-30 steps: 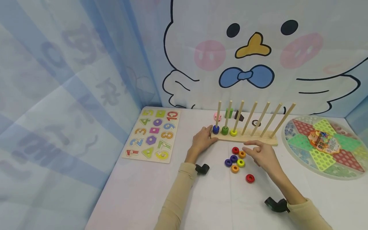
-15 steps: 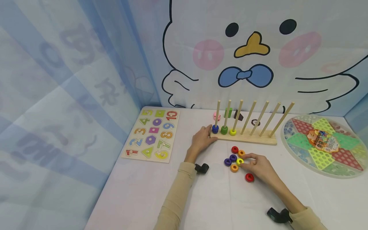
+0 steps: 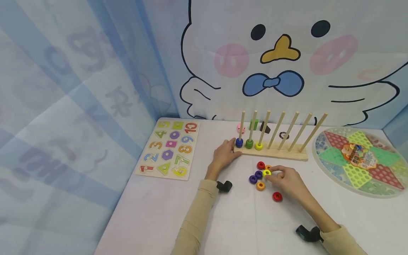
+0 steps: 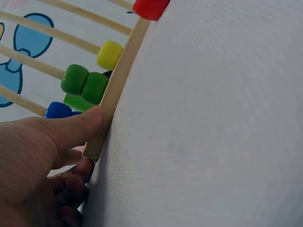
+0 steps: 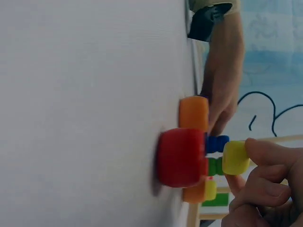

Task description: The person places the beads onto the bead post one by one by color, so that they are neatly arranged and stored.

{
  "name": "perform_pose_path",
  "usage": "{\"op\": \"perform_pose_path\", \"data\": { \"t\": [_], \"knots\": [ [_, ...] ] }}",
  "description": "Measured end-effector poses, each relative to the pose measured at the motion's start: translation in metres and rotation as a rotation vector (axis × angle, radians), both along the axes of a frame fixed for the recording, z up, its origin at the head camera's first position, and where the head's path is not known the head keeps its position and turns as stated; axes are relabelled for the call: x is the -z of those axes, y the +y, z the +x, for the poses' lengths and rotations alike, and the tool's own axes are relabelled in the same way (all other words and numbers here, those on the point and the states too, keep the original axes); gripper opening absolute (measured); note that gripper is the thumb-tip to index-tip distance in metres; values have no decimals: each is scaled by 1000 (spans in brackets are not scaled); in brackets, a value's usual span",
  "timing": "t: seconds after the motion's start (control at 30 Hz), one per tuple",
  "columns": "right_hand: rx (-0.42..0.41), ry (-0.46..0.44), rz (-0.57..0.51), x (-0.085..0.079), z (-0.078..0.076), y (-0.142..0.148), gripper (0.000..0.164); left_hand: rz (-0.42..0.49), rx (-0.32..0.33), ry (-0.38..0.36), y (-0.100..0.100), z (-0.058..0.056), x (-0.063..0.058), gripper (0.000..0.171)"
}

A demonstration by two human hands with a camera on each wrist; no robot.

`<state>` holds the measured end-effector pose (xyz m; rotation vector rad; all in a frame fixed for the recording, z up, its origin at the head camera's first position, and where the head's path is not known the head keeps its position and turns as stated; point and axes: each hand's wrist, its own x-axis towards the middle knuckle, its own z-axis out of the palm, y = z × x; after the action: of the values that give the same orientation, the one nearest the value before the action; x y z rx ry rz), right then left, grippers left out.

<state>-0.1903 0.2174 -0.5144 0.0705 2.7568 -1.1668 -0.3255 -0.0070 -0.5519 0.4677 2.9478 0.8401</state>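
Observation:
My left hand grips the left end of a wooden peg board; the thumb lies along its edge in the left wrist view. Upright pegs rise from this board. Blue beads sit on the leftmost peg, two green beads on the second and a yellow bead on the third. My right hand pinches a loose yellow bead between thumb and finger, raised off the table. Near it lie a red bead, orange beads, purple beads and a second red bead.
A number-and-shape puzzle board lies at the left. On the right is a round Chinese checkers board. Behind the pegs are a pink piece, a green block, a dark brown piece and a small ring-shaped piece.
My right hand has come down to the loose yellow bead, pinched it and lifted it slightly from the group toward the peg board. The left hand has stayed in place.

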Motion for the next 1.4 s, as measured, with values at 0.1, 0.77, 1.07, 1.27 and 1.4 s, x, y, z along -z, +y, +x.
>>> {"op": "perform_pose_path", "data": {
  "t": [0.1, 0.77, 1.07, 1.27, 1.4],
  "knots": [
    [-4, 46, 3, -20, -10, -3, 53, 2, -1, -7, 0, 1, 1, 72],
    [70, 443, -65, -156, -67, -8, 56, -4, 15, -6, 3, 3, 5, 72],
    [92, 436, -19, -144, -79, -10, 54, -2, 13, 4, 2, 4, 4, 72],
    [82, 420, 29, -141, -81, -12, 55, -9, 10, -7, 2, 2, 0, 72],
    [95, 474, -35, -136, -69, -9, 52, -13, 6, -10, 1, 1, -2, 72]
  ]
}}
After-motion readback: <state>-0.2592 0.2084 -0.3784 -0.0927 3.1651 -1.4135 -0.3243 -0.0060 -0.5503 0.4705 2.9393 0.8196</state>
